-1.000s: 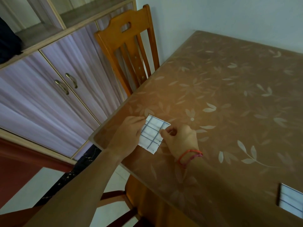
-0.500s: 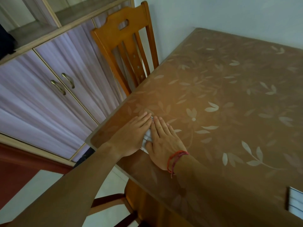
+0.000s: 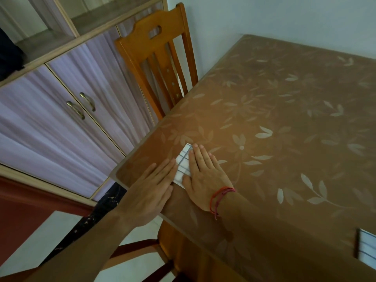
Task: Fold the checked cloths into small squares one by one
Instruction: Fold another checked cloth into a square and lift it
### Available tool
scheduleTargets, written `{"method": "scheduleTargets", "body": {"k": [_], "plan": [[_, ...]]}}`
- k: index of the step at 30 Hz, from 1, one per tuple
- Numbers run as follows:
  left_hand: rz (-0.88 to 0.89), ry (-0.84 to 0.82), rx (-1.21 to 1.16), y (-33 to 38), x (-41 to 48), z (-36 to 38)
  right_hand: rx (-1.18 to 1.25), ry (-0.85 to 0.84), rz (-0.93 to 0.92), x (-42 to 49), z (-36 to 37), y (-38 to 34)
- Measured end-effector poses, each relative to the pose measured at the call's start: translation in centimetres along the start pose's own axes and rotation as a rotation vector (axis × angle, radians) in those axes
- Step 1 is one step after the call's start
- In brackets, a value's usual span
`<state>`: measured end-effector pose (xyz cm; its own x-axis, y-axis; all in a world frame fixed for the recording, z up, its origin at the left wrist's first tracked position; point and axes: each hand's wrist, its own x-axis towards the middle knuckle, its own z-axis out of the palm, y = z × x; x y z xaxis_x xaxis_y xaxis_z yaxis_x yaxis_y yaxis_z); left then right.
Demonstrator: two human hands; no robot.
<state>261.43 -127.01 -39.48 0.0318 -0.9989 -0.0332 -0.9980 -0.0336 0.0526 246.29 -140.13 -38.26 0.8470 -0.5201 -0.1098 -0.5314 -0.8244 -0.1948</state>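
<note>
A small folded white cloth with dark check lines [image 3: 183, 164] lies flat near the left corner of the brown table [image 3: 274, 123]. My left hand [image 3: 151, 186] lies flat with straight fingers, its fingertips at the cloth's left edge. My right hand [image 3: 204, 174], with a red thread at the wrist, presses flat on the cloth's right side and hides part of it. Another checked cloth [image 3: 367, 249] shows at the right edge of the view, cut off by the frame.
A wooden chair [image 3: 160, 64] stands at the table's far left side against the wall. A cabinet with pale doors and brass handles [image 3: 81, 104] is on the left. Another chair's seat and rails [image 3: 162, 251] sit below the near table edge.
A second ago my fingers pinched the cloth's edges; then both palms came down flat on it. Now the hands have slid apart, and the cloth's middle shows between them.
</note>
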Motion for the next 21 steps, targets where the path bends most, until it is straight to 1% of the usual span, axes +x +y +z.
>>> {"method": "scheduleTargets", "body": {"k": [6,11,14,18,20,21], "plan": [[0.007,-0.050,0.074,-0.4,-0.3,-0.3,-0.046,0.017,0.002,-3.1,0.1,2.0],[-0.021,-0.060,0.104,0.5,-0.2,-0.9,-0.041,0.022,0.031,-3.2,0.1,1.6],[-0.032,-0.078,0.050,1.8,-1.5,-0.8,-0.046,-0.007,0.042,-3.3,-0.2,1.5],[-0.017,-0.064,0.008,2.1,-3.1,-1.0,-0.016,-0.039,0.055,-3.1,-0.8,1.2],[-0.024,-0.050,-0.073,1.8,-2.7,-1.5,0.022,-0.044,0.067,-3.0,-1.0,1.2],[-0.047,-0.026,-0.154,1.9,-2.3,-1.9,0.043,-0.042,0.071,-2.9,-1.1,1.2]]}}
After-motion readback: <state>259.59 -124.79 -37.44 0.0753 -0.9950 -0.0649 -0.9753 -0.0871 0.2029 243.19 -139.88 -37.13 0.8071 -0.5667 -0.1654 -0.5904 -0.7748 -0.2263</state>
